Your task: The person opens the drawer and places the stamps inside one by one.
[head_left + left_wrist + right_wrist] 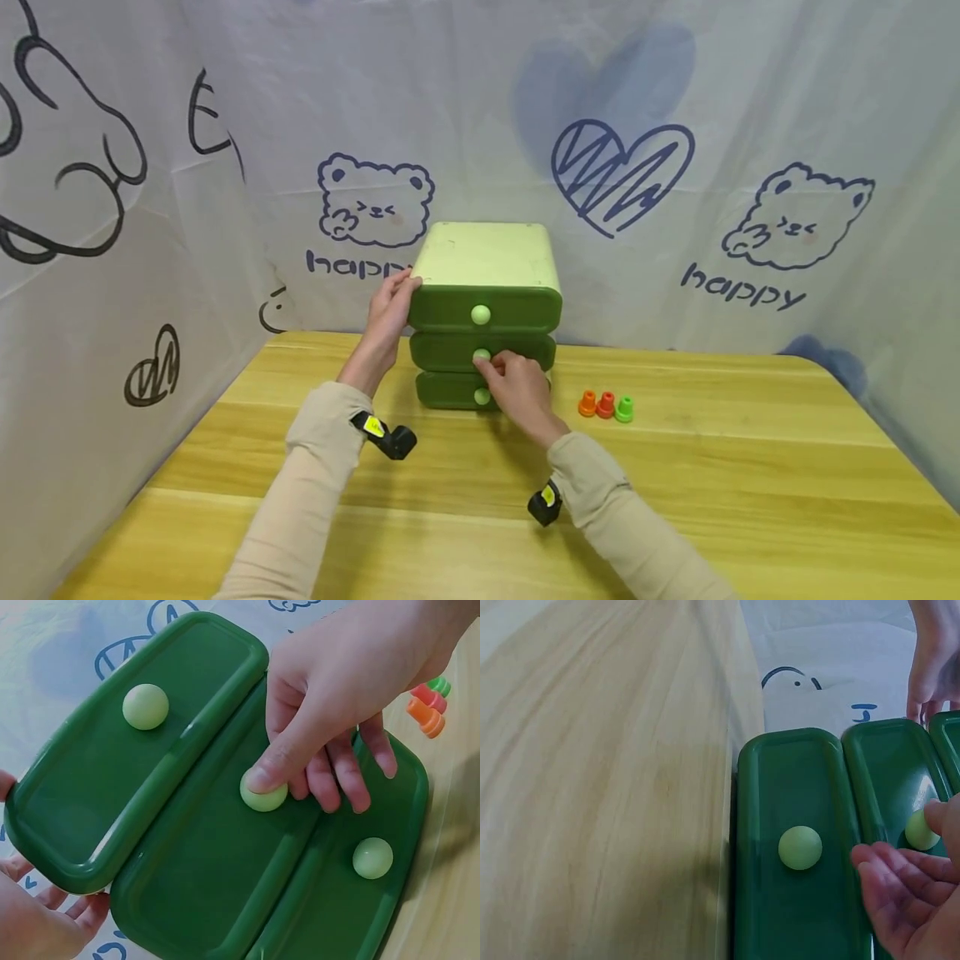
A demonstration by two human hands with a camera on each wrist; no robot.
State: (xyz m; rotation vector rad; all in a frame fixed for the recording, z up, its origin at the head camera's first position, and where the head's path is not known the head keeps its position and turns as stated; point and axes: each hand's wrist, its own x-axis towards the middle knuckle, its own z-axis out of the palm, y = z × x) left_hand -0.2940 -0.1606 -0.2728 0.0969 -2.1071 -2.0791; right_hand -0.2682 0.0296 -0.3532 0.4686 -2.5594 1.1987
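Observation:
A small drawer cabinet (487,252) with a pale green body and three dark green drawers, each with a round pale knob, stands on the table. My left hand (390,312) rests against its upper left side, the fingertips by the top drawer's (142,772) corner. My right hand (517,387) pinches the knob (264,791) of the middle drawer (442,352), thumb on the near face. Its other fingers reach in front of the bottom drawer (791,787), whose knob (800,847) is untouched. Whether the middle drawer stands slightly out, I cannot tell.
Right of the cabinet, an orange peg-like piece (588,405), a red one (606,406) and a green one (624,409) stand in a row. The wooden table (750,467) meets a white curtain (480,108) with drawings behind and at the left.

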